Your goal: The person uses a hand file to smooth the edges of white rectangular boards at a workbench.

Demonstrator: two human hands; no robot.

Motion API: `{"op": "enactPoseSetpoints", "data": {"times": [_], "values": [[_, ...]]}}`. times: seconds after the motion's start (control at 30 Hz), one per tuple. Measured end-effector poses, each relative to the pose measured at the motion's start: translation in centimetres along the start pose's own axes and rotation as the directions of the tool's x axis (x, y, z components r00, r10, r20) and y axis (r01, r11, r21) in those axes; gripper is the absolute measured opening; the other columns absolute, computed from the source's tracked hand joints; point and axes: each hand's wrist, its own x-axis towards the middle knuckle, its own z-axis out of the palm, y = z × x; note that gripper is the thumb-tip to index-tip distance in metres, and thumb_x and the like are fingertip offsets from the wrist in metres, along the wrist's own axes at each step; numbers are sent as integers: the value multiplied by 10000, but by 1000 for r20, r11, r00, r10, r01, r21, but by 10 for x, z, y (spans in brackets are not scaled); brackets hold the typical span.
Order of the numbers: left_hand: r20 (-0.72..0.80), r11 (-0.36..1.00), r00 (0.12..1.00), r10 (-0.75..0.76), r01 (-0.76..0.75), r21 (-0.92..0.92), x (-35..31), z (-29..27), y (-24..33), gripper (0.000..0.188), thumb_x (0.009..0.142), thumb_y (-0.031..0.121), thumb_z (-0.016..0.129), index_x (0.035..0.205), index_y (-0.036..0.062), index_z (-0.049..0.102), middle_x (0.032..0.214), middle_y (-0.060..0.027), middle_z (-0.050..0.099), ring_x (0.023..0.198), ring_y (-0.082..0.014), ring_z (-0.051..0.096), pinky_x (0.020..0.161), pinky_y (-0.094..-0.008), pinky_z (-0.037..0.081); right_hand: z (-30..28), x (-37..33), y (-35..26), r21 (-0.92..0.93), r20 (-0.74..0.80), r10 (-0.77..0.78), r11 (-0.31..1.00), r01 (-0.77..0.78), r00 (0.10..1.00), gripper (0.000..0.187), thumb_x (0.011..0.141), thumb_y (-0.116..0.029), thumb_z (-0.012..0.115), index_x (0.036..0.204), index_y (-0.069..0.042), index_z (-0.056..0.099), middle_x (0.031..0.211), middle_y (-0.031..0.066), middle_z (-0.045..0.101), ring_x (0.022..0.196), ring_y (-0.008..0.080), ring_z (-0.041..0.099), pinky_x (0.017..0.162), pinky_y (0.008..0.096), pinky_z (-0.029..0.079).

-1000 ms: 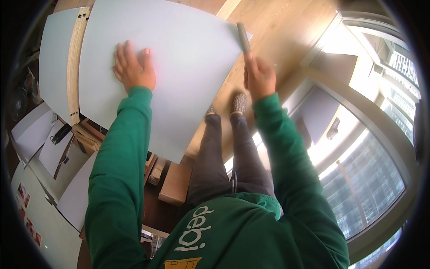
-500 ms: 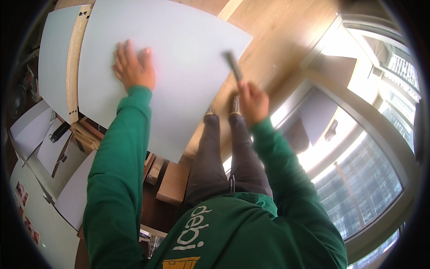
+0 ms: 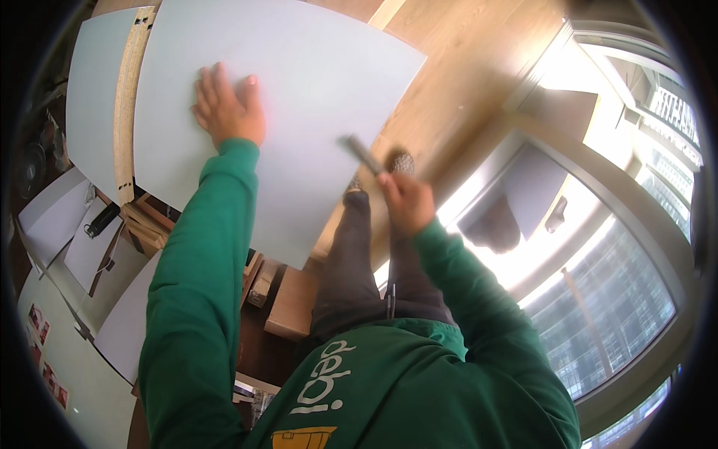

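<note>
A large pale white panel [image 3: 299, 67] lies in front of me. My left hand [image 3: 230, 112] rests flat on it, fingers spread and pressing nothing else. Beyond the panel's right edge, my right hand [image 3: 407, 200] is closed round a slim grey tool with a dark tip [image 3: 365, 155], whose kind is blurred by motion. The tool points up and left, its tip over the panel's right part; whether it touches the surface I cannot tell. A narrow wooden strip with small dark fittings [image 3: 127, 112] runs along the panel's left side, hidden from neither hand.
Another pale panel [image 3: 93, 105] lies past the strip. Wooden pieces [image 3: 142, 224] and a brown box [image 3: 292, 303] sit beneath and beside the near edge. A dark cylinder [image 3: 102, 221] is at the left. Wood flooring [image 3: 464, 67] and a bright window [image 3: 606, 299] are on the right.
My right hand has moved left and nearer to me, and the tool has swung with it, its tip now lower over the panel. My left hand stays flat in place.
</note>
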Motion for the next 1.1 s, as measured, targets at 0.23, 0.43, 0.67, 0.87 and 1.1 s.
{"op": "enactPoseSetpoints", "data": {"times": [0.23,0.43,0.67,0.87,1.1], "values": [[27,1000,1000,5,-5,-18,-1,-2,2,715,1007,577,409,1564,137,325,1655,-121,244,1541,-310,162,1236,-549,73,6,-28,2,181,9,182,967,-181,983,392,1006,-338,647,798,-10,598,601,35,477,575,110,431,538,316,411],[16,1000,1000,8,-7,-30,-3,-3,0,732,1005,599,388,1566,134,319,1655,-131,239,1544,-310,148,1235,-552,68,26,-38,25,183,-97,178,970,-159,979,423,1004,-353,645,784,5,596,604,36,477,600,95,431,541,309,406],[5,999,999,33,-32,-44,-2,5,-2,744,1004,617,368,1565,131,317,1660,-132,230,1546,-310,144,1235,-558,64,29,34,0,355,-181,144,932,-72,973,508,984,-408,660,715,13,571,582,24,398,573,98,370,497,324,353],[-17,998,999,38,-39,-48,-3,8,-7,750,1002,629,356,1563,132,319,1660,-126,234,1547,-314,147,1233,-571,69,52,-25,25,268,-255,174,958,-104,951,509,990,-439,632,754,12,624,575,52,390,573,106,392,505,334,365],[-15,999,999,41,-42,-32,-3,9,-8,757,1002,633,350,1566,131,313,1662,-126,229,1548,-314,144,1235,-571,64,30,32,-6,244,-231,143,966,-84,962,522,993,-431,635,741,26,610,587,25,404,589,96,389,518,328,362]]}}
